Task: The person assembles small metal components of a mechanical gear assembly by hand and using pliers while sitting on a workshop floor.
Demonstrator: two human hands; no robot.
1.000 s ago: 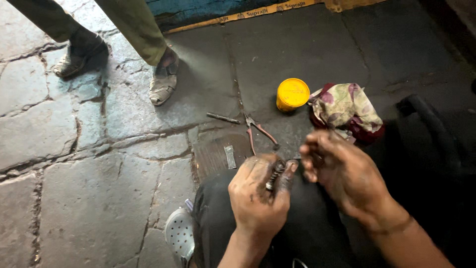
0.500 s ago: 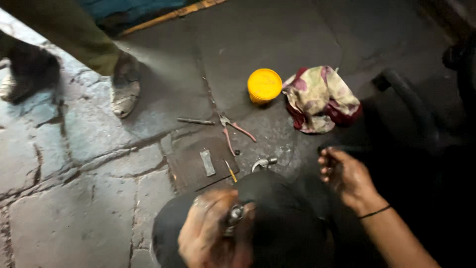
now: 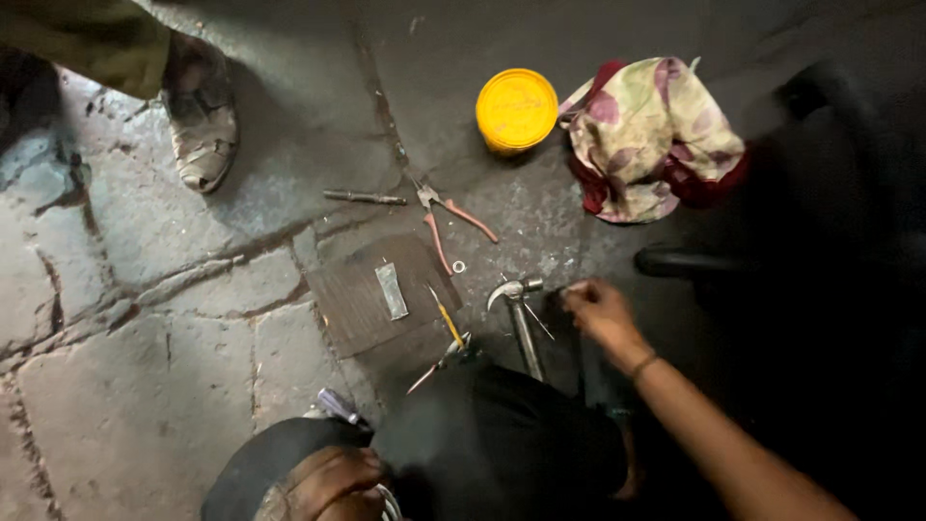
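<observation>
The right hand (image 3: 598,311) reached to the floor (image 3: 145,405), fingers pinched on something too small to tell, just beside the hammer (image 3: 519,314). The left hand (image 3: 333,482) gripped a metal part (image 3: 386,500) near the floor's bottom edge.

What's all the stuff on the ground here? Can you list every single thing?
Tub: one, yellow, round, top middle on the stone floor.
Cloth: one, flowery cream and red, bunched up right of the tub.
Pliers: one, pinkish handles, below the tub.
Metal rod: one, grey, left of the pliers.
Washer: one, small ring, by the pliers' handles.
Board: one, dark brown, flat, centre.
Metal strip: one, silver, on the board.
Screwdriver: one, yellow, at the board's right edge.
Hammer: one, metal claw head, right of the board.
Shoe: one, worn, another person's, top left.
Left hand: bottom edge, on the dark-clothed knee, fingers curled around something unclear.
Right hand: reaching to the floor beside the hammer head.
</observation>
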